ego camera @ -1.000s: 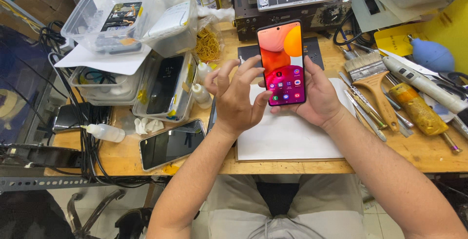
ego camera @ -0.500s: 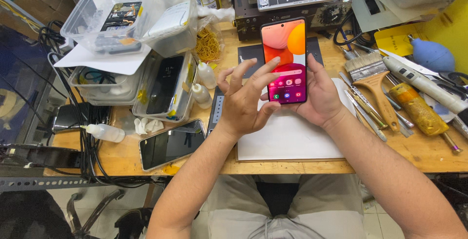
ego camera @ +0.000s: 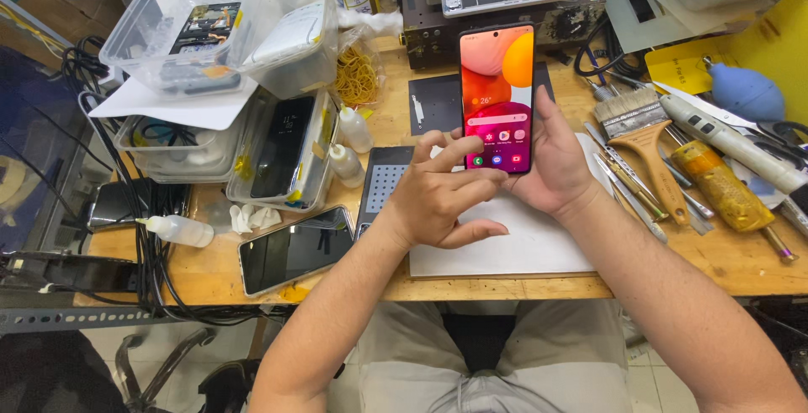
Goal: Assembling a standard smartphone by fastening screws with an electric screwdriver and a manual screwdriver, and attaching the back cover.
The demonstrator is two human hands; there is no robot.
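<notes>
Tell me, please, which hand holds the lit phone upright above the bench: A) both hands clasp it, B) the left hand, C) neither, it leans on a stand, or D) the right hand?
D: the right hand grips the lit phone from behind, while the left hand only reaches a fingertip toward the screen's lower part.

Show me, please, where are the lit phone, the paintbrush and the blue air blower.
lit phone (ego camera: pixel 497 85), head view, middle of its bright screen.
paintbrush (ego camera: pixel 655 160), head view, on the wooden handle.
blue air blower (ego camera: pixel 745 93), head view, on the round rubber bulb.
</notes>
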